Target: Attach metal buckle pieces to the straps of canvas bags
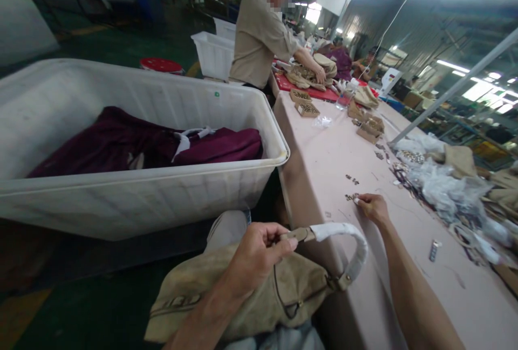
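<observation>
Left hand (254,255) curled tight, fingers (283,245) pinching the tan strap tab (297,234) of the handbag (259,290) resting on the lap. Wrapped white handle (348,237) arched just right of that pinch, its far end clipped to the bag below. Right hand (374,207) stretched out onto the pink worktop (324,150), fingertips (358,200) pressed together on a small cluster of metal fittings (351,197), touching them at the near edge. More loose fittings (352,179) lay just beyond those fingers. White tub (133,199) with maroon cloth (133,142) off left of the left hand. Co-worker (263,32) well beyond both hands, at the worktop's far end.
</observation>
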The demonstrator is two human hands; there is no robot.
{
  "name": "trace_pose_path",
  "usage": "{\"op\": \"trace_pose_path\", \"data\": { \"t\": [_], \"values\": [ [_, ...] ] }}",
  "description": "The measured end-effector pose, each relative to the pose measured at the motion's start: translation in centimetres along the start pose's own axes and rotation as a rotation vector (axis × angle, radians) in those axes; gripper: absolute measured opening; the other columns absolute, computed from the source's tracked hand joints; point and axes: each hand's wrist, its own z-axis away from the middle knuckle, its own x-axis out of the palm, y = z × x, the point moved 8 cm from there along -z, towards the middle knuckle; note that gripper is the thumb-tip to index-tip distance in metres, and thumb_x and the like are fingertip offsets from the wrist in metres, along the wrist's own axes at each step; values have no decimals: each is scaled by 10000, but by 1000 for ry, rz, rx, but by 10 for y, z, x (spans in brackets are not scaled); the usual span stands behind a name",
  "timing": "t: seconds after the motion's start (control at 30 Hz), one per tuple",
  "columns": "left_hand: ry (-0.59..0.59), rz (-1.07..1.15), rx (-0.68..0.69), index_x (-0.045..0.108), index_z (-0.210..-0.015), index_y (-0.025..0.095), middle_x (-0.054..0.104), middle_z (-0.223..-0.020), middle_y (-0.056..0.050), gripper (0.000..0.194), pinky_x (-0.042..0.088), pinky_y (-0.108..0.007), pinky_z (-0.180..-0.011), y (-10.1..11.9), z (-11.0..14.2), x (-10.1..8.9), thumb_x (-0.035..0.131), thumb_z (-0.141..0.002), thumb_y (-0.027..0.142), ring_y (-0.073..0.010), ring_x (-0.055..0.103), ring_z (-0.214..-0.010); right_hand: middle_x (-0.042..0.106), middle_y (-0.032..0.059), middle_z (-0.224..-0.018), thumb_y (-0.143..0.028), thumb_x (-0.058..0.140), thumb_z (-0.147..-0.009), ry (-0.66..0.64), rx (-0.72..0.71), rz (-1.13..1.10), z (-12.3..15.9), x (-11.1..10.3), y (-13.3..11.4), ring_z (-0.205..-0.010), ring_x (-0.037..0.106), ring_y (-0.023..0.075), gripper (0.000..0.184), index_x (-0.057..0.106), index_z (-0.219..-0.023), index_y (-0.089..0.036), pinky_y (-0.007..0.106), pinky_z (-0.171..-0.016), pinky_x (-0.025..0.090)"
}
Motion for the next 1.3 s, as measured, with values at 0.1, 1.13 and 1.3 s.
{"op": "trace_pose_path", "data": {
  "t": [0.1, 1.13, 1.3],
  "values": [
    [-6, 3, 3, 724, -766, 122, 561, -611, 13, 347, 280, -244, -540, -3, -4, -2, 809, -752, 458, -100, 426, -570, 652, 56, -1292, -414, 658, -981, 15, -66, 19, 7, -4, -9, -1091, 660, 274, 343, 679, -1218, -167, 401, -899, 597],
    [151, -420, 139, 778, -806, 134, 629, -650, -1, 152, 350, -242, -547, -14, 0, 10, 736, -727, 256, -123, 513, -595, 626, 107, -1122, -71, 500, -937, -461, -893, -172, 144, 68, -185, -1050, 615, 261, 239, 590, -1097, -223, 450, -874, 516],
    [146, -465, 186, 785, -842, 146, 686, -748, -27, 161, 402, -255, -586, -10, 2, 15, 738, -737, 257, -143, 572, -644, 635, 80, -1076, -82, 529, -925, -544, -753, -237, 140, 68, -183, -949, 644, 217, 177, 612, -1002, -219, 383, -814, 535]
  ]
}}
